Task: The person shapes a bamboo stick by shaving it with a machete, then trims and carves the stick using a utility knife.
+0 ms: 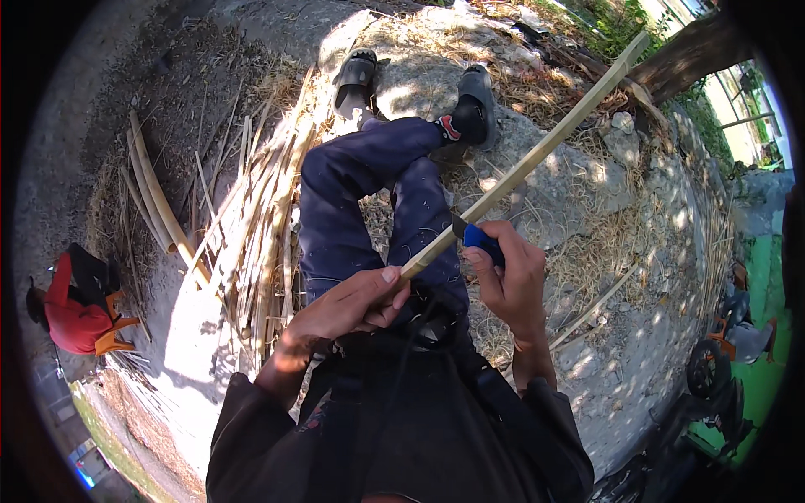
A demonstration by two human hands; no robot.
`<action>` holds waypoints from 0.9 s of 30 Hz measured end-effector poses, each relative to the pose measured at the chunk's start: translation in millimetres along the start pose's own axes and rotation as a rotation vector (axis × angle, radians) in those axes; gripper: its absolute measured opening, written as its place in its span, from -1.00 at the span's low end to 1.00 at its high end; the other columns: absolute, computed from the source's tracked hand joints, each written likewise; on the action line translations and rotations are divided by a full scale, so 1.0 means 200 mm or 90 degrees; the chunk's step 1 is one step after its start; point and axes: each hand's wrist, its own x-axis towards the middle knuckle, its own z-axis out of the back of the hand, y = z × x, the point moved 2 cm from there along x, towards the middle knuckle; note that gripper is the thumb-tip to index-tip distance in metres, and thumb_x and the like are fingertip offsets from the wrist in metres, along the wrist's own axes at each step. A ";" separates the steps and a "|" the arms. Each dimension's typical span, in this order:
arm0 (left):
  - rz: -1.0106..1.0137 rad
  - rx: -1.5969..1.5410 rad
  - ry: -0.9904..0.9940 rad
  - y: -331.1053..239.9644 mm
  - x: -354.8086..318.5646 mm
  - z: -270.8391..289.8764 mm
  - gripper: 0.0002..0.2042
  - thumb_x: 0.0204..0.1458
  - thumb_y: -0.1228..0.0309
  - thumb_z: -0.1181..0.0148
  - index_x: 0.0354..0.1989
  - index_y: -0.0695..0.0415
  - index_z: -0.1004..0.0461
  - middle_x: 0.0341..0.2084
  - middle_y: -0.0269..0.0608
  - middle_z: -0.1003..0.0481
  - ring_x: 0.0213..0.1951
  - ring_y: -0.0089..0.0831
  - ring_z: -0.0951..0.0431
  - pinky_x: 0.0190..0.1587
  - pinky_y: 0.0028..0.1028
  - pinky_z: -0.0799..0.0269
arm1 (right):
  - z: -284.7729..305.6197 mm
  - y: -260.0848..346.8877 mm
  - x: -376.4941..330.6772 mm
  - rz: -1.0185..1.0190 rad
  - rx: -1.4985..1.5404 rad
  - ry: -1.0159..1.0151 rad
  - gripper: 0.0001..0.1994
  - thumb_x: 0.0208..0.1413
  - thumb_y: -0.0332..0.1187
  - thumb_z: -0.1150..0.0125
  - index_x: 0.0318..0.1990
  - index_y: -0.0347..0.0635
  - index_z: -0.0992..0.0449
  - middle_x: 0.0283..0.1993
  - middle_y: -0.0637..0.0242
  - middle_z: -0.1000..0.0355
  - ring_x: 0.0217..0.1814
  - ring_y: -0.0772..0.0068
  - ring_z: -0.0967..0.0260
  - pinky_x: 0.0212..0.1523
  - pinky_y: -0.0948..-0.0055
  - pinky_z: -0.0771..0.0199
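Note:
A long, pale bamboo strip (537, 155) slants across my lap, its far end reaching up toward the tree at the upper right. Its near end is gripped by my left hand (356, 300), with the thumb lying along the top. My right hand (513, 272) is closed around the blue handle of a knife (480, 241). The short dark blade rests against the strip, a little beyond my left hand. My fingers hide part of the handle.
Many split bamboo strips (264, 210) lie left of my legs, beside thicker bamboo pieces (155, 189). Thin shavings (620, 235) litter the rocky ground on the right. A tree trunk (688, 57) leans in at upper right. A person in red (75, 306) sits at far left, another person (746, 335) at far right.

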 end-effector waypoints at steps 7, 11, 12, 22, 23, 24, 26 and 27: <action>-0.062 0.050 0.005 0.03 0.04 0.01 -0.49 0.52 -0.05 0.29 -0.32 0.11 -0.33 -0.60 -0.45 -0.22 -0.59 -0.67 -0.15 -0.54 -0.57 -0.09 | -0.07 0.04 -0.07 0.043 -0.002 -0.019 -0.70 0.25 -0.21 -0.42 -0.10 -0.28 -0.59 -0.28 0.15 -0.61 -0.44 0.17 -0.62 -0.48 0.33 -0.54; -0.059 0.063 -0.035 0.00 0.02 -0.02 -0.51 0.54 0.01 0.29 -0.27 0.15 -0.38 -0.61 -0.44 -0.25 -0.58 -0.63 -0.20 -0.49 -0.51 -0.15 | -0.10 0.09 -0.11 0.016 0.004 -0.010 -0.71 0.25 -0.20 -0.42 -0.11 -0.27 -0.59 -0.28 0.17 -0.61 -0.48 0.18 -0.60 -0.49 0.32 -0.55; -0.084 0.107 -0.050 -0.03 0.01 -0.02 -0.53 0.54 0.06 0.28 -0.25 0.17 -0.39 -0.60 -0.41 -0.26 -0.57 -0.61 -0.22 -0.47 -0.48 -0.17 | -0.11 0.08 -0.12 0.010 0.010 -0.007 -0.70 0.25 -0.20 -0.42 -0.11 -0.27 -0.59 -0.29 0.18 -0.61 -0.49 0.18 -0.60 -0.50 0.32 -0.55; -0.220 0.310 -0.154 -0.03 0.01 -0.06 -0.74 0.51 0.31 0.14 -0.09 0.24 -0.41 -0.58 -0.03 -0.37 -0.55 -0.11 -0.35 -0.39 -0.25 -0.24 | -0.12 0.12 -0.14 -0.022 0.035 0.041 -0.73 0.19 -0.33 -0.46 -0.09 -0.33 -0.59 -0.26 0.06 -0.61 -0.34 0.08 -0.65 -0.37 0.31 -0.59; -0.220 0.310 -0.154 -0.04 0.00 -0.06 -0.74 0.51 0.31 0.14 -0.09 0.24 -0.41 -0.58 -0.03 -0.37 -0.55 -0.11 -0.35 -0.39 -0.25 -0.24 | -0.12 0.12 -0.14 -0.023 0.035 0.042 -0.73 0.19 -0.33 -0.46 -0.09 -0.33 -0.59 -0.26 0.06 -0.61 -0.34 0.08 -0.65 -0.37 0.31 -0.59; -0.217 0.306 -0.135 -0.07 -0.01 -0.05 -0.76 0.50 0.33 0.12 -0.08 0.24 -0.41 -0.57 -0.03 -0.38 -0.54 -0.11 -0.38 -0.38 -0.24 -0.26 | -0.12 0.11 -0.14 -0.029 0.030 0.036 -0.73 0.20 -0.33 -0.45 -0.09 -0.34 -0.59 -0.26 0.06 -0.61 -0.34 0.07 -0.65 -0.36 0.31 -0.59; -0.211 0.304 -0.120 -0.08 0.00 -0.04 -0.78 0.49 0.34 0.09 -0.07 0.24 -0.42 -0.57 -0.02 -0.40 -0.53 -0.11 -0.41 -0.37 -0.24 -0.27 | -0.14 0.10 -0.14 -0.033 0.029 0.030 -0.73 0.21 -0.32 -0.45 -0.09 -0.34 -0.59 -0.26 0.05 -0.61 -0.33 0.05 -0.65 -0.35 0.30 -0.60; -0.214 0.294 -0.109 -0.06 0.01 -0.03 -0.78 0.48 0.35 0.09 -0.06 0.24 -0.42 -0.58 -0.03 -0.40 -0.53 -0.11 -0.43 -0.38 -0.22 -0.29 | -0.15 0.09 -0.14 -0.034 0.026 0.013 -0.72 0.21 -0.31 -0.44 -0.09 -0.35 -0.59 -0.26 0.05 -0.61 -0.33 0.05 -0.66 -0.34 0.30 -0.60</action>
